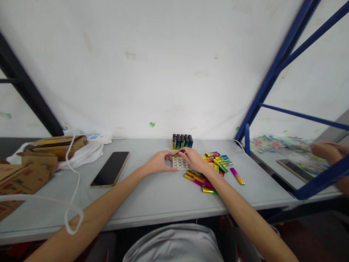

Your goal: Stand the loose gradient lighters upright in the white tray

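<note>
A white tray (180, 163) with rows of round holes lies flat between my hands. My left hand (160, 162) is curved around its left side, thumb at the near corner and fingers at the far one. My right hand (194, 158) reaches over the tray's right side and pinches a slim, shiny lighter (177, 153) with a black top, tilted above the far edge. The lighter's lower end is close to my left fingertips; whether they touch it I cannot tell. Behind the tray, several black-topped lighters (182, 142) stand upright in a tight block.
A pile of shiny multicoloured lighters (218, 160) lies right of the tray, partly under my right forearm. A phone (111, 169) lies to the left. Beyond it are cardboard boxes (27, 174) and a white cable (73, 167). A blue metal frame (268, 80) stands at right, with another person's hand (328, 151) behind it.
</note>
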Action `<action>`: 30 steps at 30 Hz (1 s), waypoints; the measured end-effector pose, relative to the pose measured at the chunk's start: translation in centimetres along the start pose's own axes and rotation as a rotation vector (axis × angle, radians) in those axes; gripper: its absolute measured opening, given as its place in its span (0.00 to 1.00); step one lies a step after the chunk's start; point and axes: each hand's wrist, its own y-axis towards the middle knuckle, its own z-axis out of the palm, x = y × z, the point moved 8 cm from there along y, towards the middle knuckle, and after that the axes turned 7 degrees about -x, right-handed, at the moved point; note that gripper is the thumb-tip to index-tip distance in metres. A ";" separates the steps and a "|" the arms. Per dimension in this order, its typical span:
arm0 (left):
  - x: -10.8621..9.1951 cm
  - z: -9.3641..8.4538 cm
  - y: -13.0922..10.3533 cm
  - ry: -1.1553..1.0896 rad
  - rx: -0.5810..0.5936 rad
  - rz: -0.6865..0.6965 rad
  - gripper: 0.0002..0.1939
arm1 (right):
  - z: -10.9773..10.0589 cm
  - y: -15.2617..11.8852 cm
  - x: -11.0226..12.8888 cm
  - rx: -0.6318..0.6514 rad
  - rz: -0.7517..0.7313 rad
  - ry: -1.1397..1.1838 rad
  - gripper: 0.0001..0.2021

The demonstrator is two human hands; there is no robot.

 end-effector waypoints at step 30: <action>-0.3 -0.7 0.4 0.200 0.038 0.084 0.32 | -9.6 -4.4 -12.0 0.243 0.344 -0.317 0.12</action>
